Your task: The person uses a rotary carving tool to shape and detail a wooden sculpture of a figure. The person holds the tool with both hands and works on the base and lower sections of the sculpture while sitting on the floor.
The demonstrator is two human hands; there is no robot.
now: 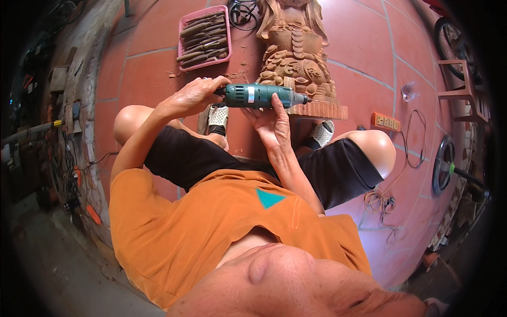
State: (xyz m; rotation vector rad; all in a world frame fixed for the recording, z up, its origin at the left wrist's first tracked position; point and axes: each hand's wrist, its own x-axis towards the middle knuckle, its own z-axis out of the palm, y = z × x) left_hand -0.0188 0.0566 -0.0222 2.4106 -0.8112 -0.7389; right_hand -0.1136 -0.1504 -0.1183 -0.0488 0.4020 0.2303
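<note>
A green die grinder [257, 96] with a dark tip lies level across my front, its nose to the right. My left hand [199, 94] is closed around its rear end. Under the front half, my right hand [273, 124] grips the body with the thumb up along its side and the other fingers mostly hidden beneath. Just beyond the tool stands a carved wooden statue [297, 61] on a rectangular base. The grinder's body covers part of the statue's lower left in this view, and I cannot tell whether the tip touches the wood.
A pink basket [231, 38] of wood-handled carving tools sits at the far left, beside a coiled black cord [243, 15]. To the right are an orange power strip [385, 122], a tangled cable [379, 201], a clear cup [408, 92] and a pinkish stool [465, 95]. Wood chips litter the tiles.
</note>
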